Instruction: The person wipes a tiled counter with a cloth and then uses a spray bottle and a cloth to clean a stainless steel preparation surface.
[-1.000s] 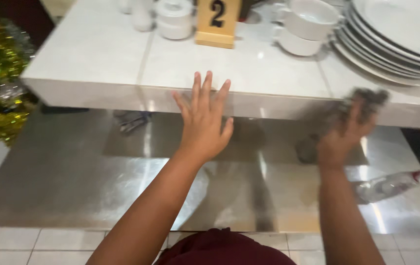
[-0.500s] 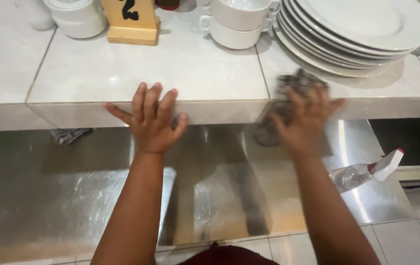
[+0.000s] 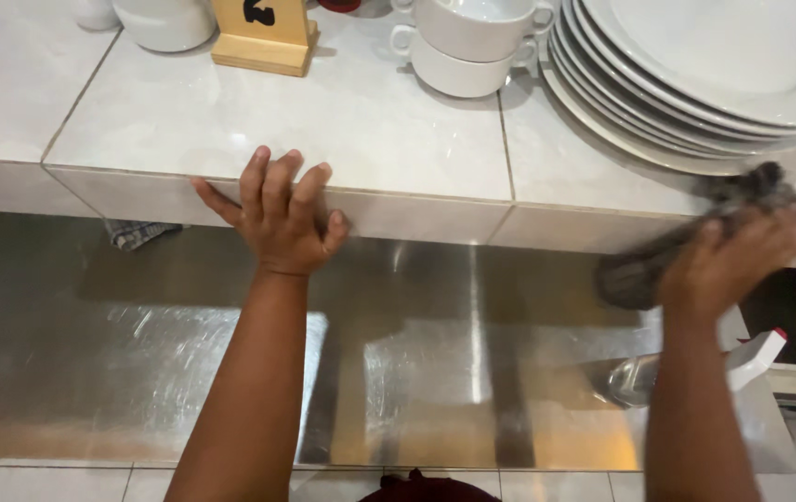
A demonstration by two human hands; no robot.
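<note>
My left hand (image 3: 279, 216) rests flat with fingers spread on the front edge of the white tiled counter (image 3: 323, 121). Over at the right my right hand (image 3: 728, 265) presses a dark grey cloth (image 3: 686, 244) against the counter's front edge, just below a stack of white plates (image 3: 695, 74). Below both hands runs a shiny steel shelf (image 3: 138, 344).
White stacked cups (image 3: 467, 42), a wooden number stand (image 3: 266, 35) and white bowls (image 3: 164, 20) stand on the counter. A spray bottle (image 3: 695, 367) lies on the steel shelf at right. A checked cloth (image 3: 138, 232) is tucked under the counter at left.
My right hand has slid the cloth to the right along the counter edge, under the plates. My left hand stays on the edge. The view has shifted closer and rightward.
</note>
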